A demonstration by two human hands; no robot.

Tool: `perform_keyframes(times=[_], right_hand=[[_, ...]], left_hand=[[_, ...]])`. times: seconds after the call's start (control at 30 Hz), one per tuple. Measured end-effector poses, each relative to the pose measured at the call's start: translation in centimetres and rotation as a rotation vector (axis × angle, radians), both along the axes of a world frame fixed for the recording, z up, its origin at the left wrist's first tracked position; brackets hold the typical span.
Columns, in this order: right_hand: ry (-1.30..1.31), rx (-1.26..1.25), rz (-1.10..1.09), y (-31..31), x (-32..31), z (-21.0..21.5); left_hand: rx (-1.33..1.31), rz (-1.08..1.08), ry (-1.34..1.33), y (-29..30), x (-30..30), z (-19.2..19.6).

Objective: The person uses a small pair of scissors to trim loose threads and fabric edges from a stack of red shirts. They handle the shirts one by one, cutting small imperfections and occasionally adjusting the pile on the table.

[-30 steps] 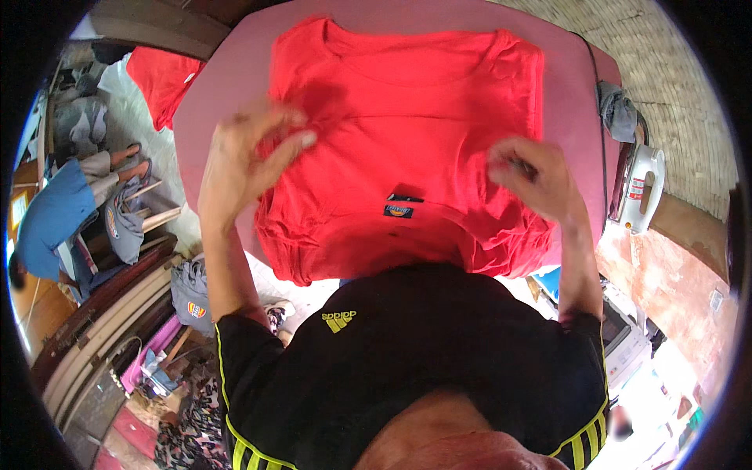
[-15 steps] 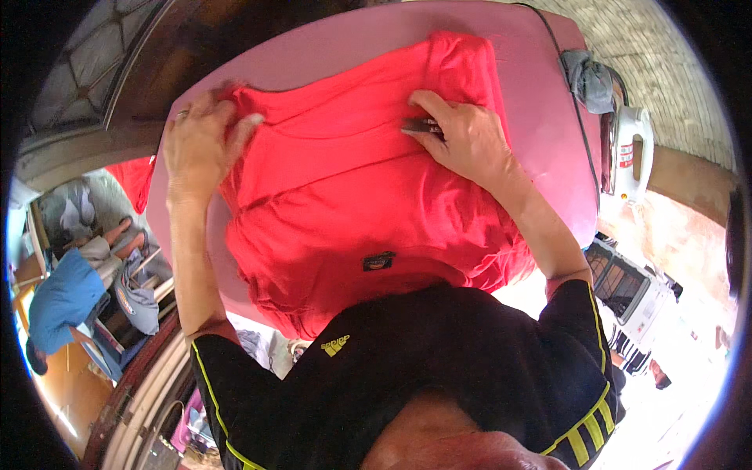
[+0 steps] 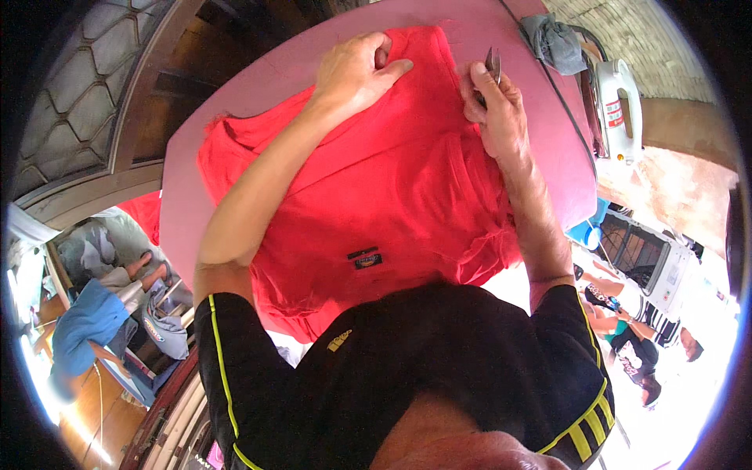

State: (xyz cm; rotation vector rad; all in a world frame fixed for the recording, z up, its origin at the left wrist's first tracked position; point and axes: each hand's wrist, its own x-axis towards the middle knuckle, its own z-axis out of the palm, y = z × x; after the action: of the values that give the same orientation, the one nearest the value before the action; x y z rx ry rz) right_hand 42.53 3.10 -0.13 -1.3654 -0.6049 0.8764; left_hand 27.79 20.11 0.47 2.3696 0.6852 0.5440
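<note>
The red shirt [image 3: 384, 180] lies loosely spread across the middle of the pink padded counter [image 3: 184, 188], one part reaching toward the far edge and the bunched part at the near edge. It should handle as light, limp knit cloth: soft, easily wrinkled, not slippery, and hard to break, though a sharp point could nick it. With so little stiffness it would likely follow the fingers only where it is gripped, so the doubled, seamed edges near the counter's far edge look like the surest place to take hold, with a gentle pinch rather than a tug. The left hand [image 3: 366, 74] is at that far part of the cloth, fingers curled and thumb set apart from them; whether any fabric is pinched cannot be told, since the fingertips are partly turned from view. The right hand [image 3: 499, 110], toward the right edge, is closed around small dark snips [image 3: 493, 64] with the points up; their handles are mostly hidden in the palm. The left forearm [image 3: 270, 168] crosses over the shirt and covers a strip of it, and the wearer's black top [image 3: 439, 368] hides the counter's near edge and the cloth there. The folds near the dark label [image 3: 366, 258] are too tangled to sort into layers.
</note>
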Motion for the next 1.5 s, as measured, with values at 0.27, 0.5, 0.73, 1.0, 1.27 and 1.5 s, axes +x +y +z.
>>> perform_keyframes(times=[0.27, 0.5, 0.73, 1.0, 1.27, 1.5], right_hand=[[0.105, 0.017, 0.101, -2.1, 1.0, 2.5], [0.015, 0.060, 0.339, -9.3, -2.7, 3.4], [-0.184, -0.049, 0.303, -13.9, -4.6, 0.9], [-0.310, -0.149, 0.266, -15.1, -4.8, 1.3], [-0.549, 0.073, 0.291, -11.8, -5.3, 1.6], [-0.597, 0.004, 0.211, -11.2, -3.6, 1.8]], left_hand=[[-1.011, -0.103, -0.557, -9.7, -2.7, 5.0], [-1.037, -0.018, -0.538, -18.7, -6.8, 5.3], [-1.056, 0.049, -0.635, -21.9, -8.6, -0.5], [-1.065, 0.031, -0.674, -21.9, -8.9, -1.4], [-0.357, 0.001, -0.229, -21.3, -10.4, 1.4], [0.583, 0.670, 0.147, -8.5, -16.5, 2.7]])
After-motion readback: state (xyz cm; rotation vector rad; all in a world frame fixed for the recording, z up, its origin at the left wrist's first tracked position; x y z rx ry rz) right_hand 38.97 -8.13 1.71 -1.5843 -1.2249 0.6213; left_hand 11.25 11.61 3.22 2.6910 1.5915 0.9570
